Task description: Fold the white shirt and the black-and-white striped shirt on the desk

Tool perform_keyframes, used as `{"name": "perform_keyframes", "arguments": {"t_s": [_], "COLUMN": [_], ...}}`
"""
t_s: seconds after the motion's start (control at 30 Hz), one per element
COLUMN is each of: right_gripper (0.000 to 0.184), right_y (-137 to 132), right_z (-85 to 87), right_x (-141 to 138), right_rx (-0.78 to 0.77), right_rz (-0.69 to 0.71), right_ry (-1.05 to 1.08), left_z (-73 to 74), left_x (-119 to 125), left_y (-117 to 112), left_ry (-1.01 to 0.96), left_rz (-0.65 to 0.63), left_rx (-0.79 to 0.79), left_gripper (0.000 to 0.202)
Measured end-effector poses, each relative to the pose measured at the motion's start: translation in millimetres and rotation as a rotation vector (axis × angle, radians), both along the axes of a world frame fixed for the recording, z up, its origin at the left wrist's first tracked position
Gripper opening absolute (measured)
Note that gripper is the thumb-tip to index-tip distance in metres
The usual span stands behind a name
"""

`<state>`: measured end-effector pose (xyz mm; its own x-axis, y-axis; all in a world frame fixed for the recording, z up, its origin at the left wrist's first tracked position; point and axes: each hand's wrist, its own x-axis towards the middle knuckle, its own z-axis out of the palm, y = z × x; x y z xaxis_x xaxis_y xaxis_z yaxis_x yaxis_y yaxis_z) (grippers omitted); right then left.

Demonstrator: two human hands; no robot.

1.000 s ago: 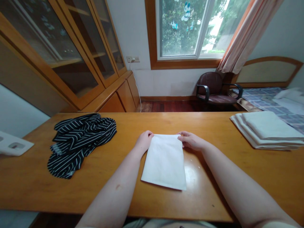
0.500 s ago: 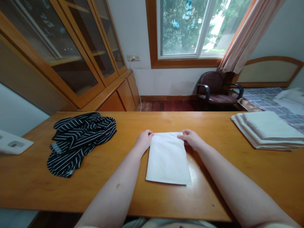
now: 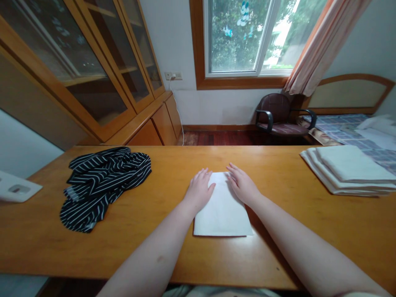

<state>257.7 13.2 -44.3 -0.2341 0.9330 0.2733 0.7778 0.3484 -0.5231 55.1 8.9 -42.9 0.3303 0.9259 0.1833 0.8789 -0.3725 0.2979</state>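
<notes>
A folded white cloth (image 3: 223,216) lies flat on the wooden table (image 3: 198,264) in front of me. My left hand (image 3: 200,190) rests on its far left corner, fingers stretched out and thumb spread inward over the cloth. On the far right corner, my right hand (image 3: 243,183) lies with its fingers extended along the edge. Both hands are open and grip nothing. Parts of the cloth's far corners and side edges are hidden under them.
A crumpled black-and-white striped garment (image 3: 107,181) lies at the left. At the right is a stack of folded white cloths (image 3: 349,171). A white plastic object (image 3: 20,187) sits at the far left edge. Beyond the table stand a chair (image 3: 278,113) and a glass-door cabinet (image 3: 102,74).
Both hands have let go of the cloth's far corners and now lie flat on top of it. The cloth's near edge has shifted slightly to the right and away from me.
</notes>
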Motion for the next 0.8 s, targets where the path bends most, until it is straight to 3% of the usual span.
{"name": "perform_keyframes", "arguments": {"t_s": [0.1,0.3,0.5,0.8], "right_gripper": [0.053,0.068,0.069,0.059], "right_y": [-7,-8,-9,-7], "right_z": [-4.3,-12.8,-10.8,-14.3], "right_x": [-10,-18,-18,-16], "right_rx": [-0.105,-0.192,-0.204,-0.224], "right_rz": [0.094,0.045,0.049,0.027], "right_ry": [-0.173,-0.371,-0.402,-0.362], "left_z": [-5.4,-14.6,-13.2,-24.6], "left_x": [13,18,17,19], "left_y": [-12,-13,-11,-16], "left_ry": [0.101,0.175,0.208,0.263], "left_rz": [-0.081,-0.063,-0.087,-0.064], "left_rx": [-0.032,-0.064,-0.100,0.029], "left_gripper": [0.057,0.068,0.075,0.071]}}
